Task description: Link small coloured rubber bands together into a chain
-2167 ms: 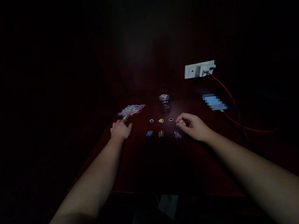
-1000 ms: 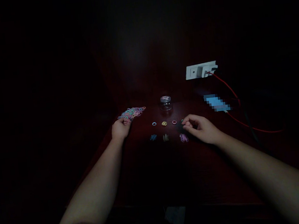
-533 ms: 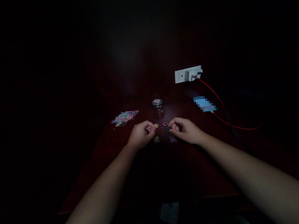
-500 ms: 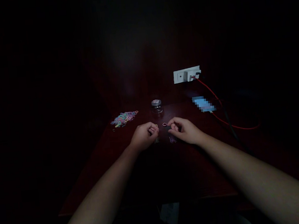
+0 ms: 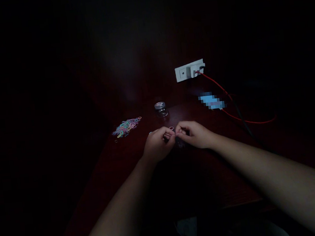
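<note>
Deep gloom, near-black edges, faint central sheen

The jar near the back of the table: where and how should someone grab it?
Grip the jar by its round, clear wall, below the lid, thumb and fingers on opposite sides. It stands upright, and whether the lid is tight can't be seen. I'd probably come from the right, since the pile of bands lies to its left.

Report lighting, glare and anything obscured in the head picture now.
Head view: edges sink into black; the wall socket shows bright; faint glare on the reddish table; pixelation masks the device on the red cable; dimness hides whether the left hand or right hand holds anything.
</note>
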{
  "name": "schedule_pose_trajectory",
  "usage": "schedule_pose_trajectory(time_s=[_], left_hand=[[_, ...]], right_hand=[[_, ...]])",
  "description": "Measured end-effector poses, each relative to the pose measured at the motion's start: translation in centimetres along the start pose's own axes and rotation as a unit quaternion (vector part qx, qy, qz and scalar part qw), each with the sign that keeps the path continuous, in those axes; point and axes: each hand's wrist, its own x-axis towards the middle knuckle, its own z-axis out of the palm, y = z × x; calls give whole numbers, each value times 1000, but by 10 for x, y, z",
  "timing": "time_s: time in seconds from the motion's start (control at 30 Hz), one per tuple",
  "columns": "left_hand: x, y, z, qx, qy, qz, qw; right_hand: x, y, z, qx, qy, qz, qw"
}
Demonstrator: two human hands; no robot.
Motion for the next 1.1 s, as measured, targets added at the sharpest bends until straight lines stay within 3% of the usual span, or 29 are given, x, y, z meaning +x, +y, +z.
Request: schedule_pose_trajectory(time_s=[0.27,0.63,1.1], left_hand=[[-1,-8,-2,15,1,31,999],[-2,-10,-2,-5,-24,9,1000],[-2,-10,-2,-26,-14,6,1000]], right_hand=[[-1,0,-3,17,-11,12,1000],[-1,-2,-3,15,-7,11,1000],[-2,3,-5,15,-11,3,1000]])
